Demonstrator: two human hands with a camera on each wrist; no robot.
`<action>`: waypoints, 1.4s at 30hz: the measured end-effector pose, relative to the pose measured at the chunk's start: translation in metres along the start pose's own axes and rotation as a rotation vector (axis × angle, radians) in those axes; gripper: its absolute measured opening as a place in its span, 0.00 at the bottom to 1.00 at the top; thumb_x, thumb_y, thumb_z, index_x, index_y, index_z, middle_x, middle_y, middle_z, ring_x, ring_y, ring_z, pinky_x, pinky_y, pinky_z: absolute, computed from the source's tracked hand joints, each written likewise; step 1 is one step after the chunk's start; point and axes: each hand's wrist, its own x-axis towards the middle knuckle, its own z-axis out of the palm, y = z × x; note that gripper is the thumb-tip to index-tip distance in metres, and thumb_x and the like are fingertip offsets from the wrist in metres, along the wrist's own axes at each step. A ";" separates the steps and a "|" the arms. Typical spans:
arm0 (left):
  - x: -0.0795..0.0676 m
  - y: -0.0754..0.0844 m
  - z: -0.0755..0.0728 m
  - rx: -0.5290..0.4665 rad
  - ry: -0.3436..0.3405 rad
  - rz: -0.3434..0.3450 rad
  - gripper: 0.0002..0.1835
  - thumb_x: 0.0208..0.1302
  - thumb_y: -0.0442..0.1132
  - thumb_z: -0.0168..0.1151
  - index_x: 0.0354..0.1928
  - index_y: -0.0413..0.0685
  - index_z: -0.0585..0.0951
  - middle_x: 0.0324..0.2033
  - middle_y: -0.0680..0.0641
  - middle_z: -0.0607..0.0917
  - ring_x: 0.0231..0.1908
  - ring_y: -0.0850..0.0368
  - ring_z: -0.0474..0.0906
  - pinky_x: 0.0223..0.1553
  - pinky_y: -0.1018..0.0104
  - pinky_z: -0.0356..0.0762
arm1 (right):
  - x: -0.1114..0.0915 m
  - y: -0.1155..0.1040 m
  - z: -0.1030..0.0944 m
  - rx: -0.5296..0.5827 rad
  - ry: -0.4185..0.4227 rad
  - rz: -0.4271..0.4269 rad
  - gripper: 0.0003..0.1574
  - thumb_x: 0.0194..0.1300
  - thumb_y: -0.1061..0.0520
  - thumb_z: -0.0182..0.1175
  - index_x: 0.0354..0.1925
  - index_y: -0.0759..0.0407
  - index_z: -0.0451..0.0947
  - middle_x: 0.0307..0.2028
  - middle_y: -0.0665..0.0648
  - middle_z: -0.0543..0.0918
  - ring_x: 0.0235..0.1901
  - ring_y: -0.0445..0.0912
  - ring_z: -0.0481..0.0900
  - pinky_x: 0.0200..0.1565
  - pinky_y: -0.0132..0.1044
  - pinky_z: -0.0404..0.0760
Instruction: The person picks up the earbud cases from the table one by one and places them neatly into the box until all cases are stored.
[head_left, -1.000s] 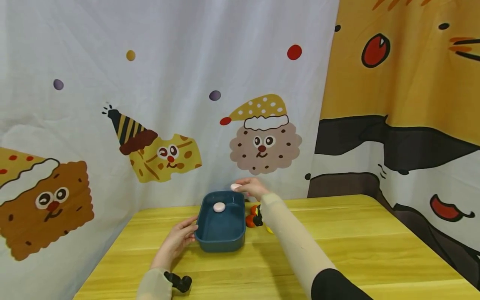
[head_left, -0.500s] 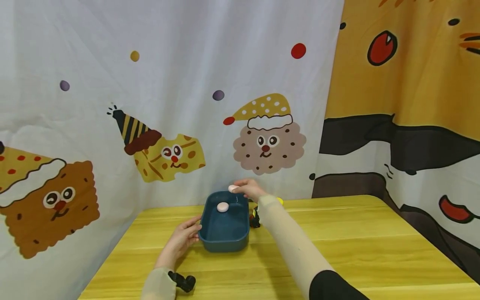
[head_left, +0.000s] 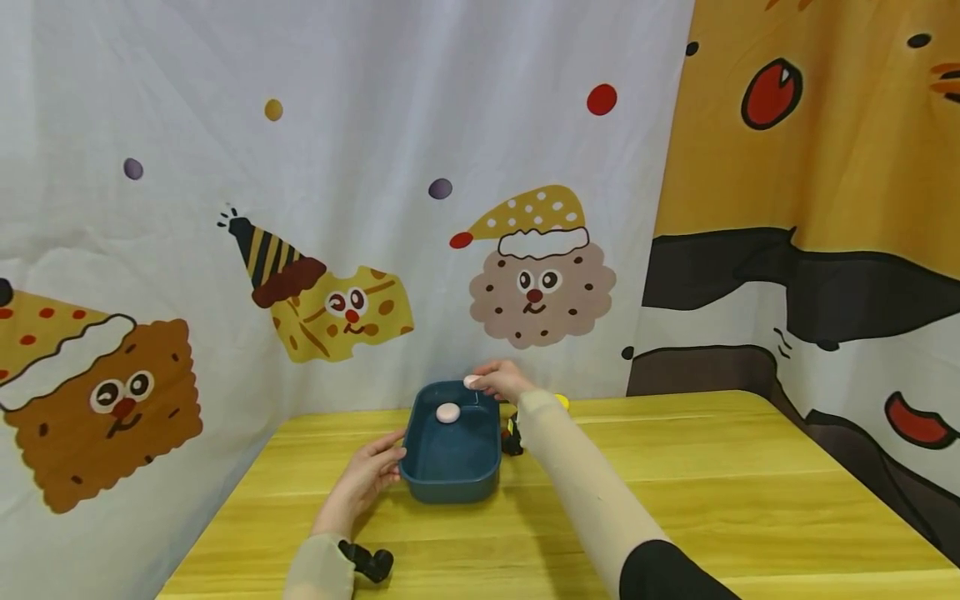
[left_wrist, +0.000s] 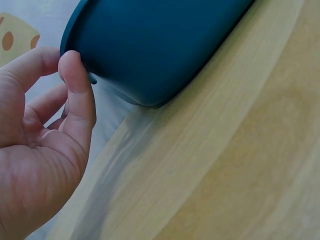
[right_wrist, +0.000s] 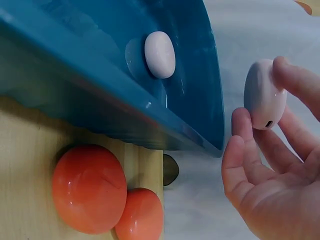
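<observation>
A deep blue-green rectangular box (head_left: 453, 458) stands on the table, open at the top. My left hand (head_left: 367, 475) pinches its left rim between thumb and fingers, the thumb (left_wrist: 75, 70) lying on the outer wall. One white oval case (head_left: 447, 413) rests inside, toward the far end. At the far right corner of the box my right hand (head_left: 501, 382) holds up a second white oval case (right_wrist: 265, 95), which has a small dark slot in its edge. The thumb and fingertips grip it from opposite sides, and in the head view it overlaps the back rim.
Two orange-red round things (right_wrist: 90, 190) like tomatoes lie on the table along the box's right wall, mostly hidden by the arm in the head view. A yellow item (head_left: 562, 402) shows behind the right sleeve. A patterned curtain (head_left: 435, 275) hangs behind the table (head_left: 675, 467).
My right hand has shifted left relative to the box, then sunk slightly toward its far corner with the case in its fingers. My left hand stays on the rim. The head view has turned slightly.
</observation>
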 end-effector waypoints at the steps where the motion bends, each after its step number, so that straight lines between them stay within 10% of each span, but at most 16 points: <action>1: 0.000 0.000 0.000 0.000 0.002 -0.001 0.30 0.68 0.32 0.57 0.71 0.37 0.64 0.28 0.51 0.78 0.22 0.62 0.73 0.27 0.72 0.77 | 0.000 0.001 0.000 0.001 0.005 0.011 0.27 0.61 0.57 0.68 0.57 0.63 0.77 0.48 0.58 0.80 0.51 0.61 0.76 0.54 0.54 0.74; 42: 0.001 0.000 -0.001 -0.008 -0.024 -0.016 0.31 0.69 0.33 0.57 0.72 0.38 0.62 0.26 0.51 0.76 0.22 0.63 0.73 0.27 0.73 0.77 | 0.007 0.013 0.007 0.095 0.011 0.063 0.26 0.63 0.67 0.63 0.59 0.74 0.73 0.50 0.68 0.81 0.49 0.61 0.80 0.48 0.47 0.81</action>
